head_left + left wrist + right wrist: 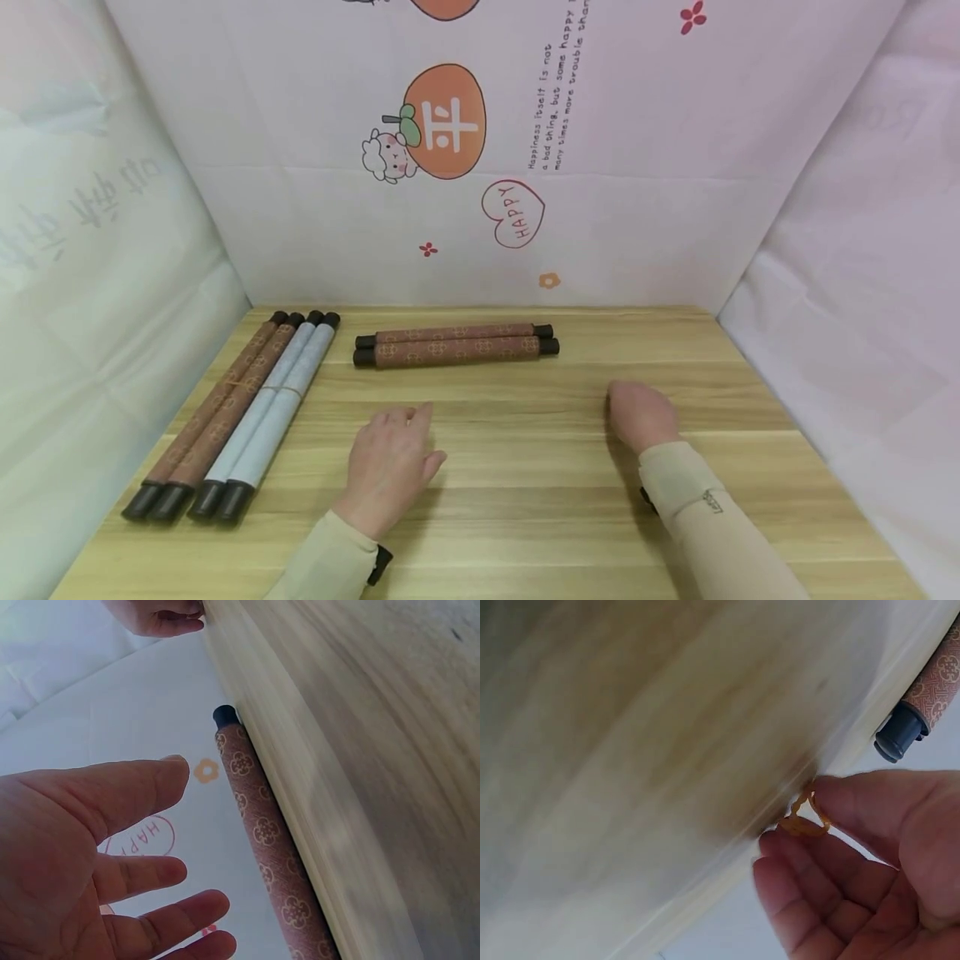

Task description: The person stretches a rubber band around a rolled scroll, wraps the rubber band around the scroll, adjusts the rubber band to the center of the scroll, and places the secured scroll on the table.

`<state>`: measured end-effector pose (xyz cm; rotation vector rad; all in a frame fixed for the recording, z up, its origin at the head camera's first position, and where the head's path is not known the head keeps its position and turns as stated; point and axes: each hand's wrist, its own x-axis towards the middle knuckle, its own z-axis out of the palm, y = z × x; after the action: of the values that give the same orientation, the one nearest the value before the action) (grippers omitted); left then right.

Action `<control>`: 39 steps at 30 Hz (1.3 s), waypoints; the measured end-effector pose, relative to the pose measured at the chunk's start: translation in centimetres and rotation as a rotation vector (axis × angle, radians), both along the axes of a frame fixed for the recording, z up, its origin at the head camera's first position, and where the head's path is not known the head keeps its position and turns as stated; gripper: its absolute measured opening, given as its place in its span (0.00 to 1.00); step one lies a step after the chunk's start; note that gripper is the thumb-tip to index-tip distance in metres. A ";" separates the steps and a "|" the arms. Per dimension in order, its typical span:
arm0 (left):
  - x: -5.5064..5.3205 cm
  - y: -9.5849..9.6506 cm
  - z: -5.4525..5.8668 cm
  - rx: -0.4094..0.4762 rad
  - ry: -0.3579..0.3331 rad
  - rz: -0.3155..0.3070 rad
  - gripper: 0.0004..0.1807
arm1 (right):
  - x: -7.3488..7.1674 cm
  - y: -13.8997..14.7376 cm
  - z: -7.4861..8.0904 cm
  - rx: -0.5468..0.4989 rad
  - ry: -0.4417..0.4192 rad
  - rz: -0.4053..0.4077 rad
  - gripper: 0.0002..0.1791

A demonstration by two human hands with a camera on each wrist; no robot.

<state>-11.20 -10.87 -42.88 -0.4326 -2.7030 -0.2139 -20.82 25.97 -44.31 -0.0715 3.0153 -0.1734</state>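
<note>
My right hand [642, 414] is low over the right side of the wooden table. In the right wrist view its thumb and fingers pinch a small orange-yellow rubber band [804, 827] at the tabletop; the head view hides the band. My left hand [388, 467] hovers palm down near the table's middle, its fingers spread and holding nothing. Beyond both hands, two brown patterned scrolls [457, 352] with black end knobs lie side by side across the back. One of them [262, 832] shows past my left fingers, apart from them.
Along the left lie two brown scrolls [225, 400] and two pale blue scrolls [273, 400], side by side, with thin bands across their middles. White printed sheeting [637, 233] walls the back and both sides of the wooden table [525, 500].
</note>
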 end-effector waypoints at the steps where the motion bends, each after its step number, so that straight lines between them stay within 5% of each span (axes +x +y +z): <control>1: 0.0 0.0 0.0 -0.001 0.011 -0.005 0.36 | 0.0 0.0 0.1 0.004 0.011 0.005 0.10; 9: -0.4 0.5 0.2 0.007 0.083 -0.053 0.33 | 0.7 -1.6 1.8 -0.041 0.098 0.051 0.16; 13: -0.6 1.1 0.8 0.056 0.151 -0.108 0.30 | 1.6 -3.8 3.0 -0.093 0.244 0.124 0.13; 17: -0.7 1.9 1.5 0.142 0.150 -0.152 0.26 | 2.8 -6.4 3.9 -0.141 0.414 0.229 0.07; 27: -0.1 3.6 2.7 0.427 0.071 -0.257 0.25 | 7.1 -11.7 5.3 -0.561 0.609 0.462 0.03; 33: 0.5 4.0 3.1 0.608 -0.003 -0.308 0.21 | 8.9 -13.4 5.5 -0.780 0.600 0.503 0.05; 39: 0.9 4.1 3.2 0.749 -0.059 -0.352 0.14 | 9.6 -14.0 5.6 -0.918 0.503 0.436 0.06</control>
<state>-10.28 -6.81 -39.66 -0.6516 -2.3392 -1.2860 -11.26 11.96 -38.71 -0.9494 2.9492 -1.6566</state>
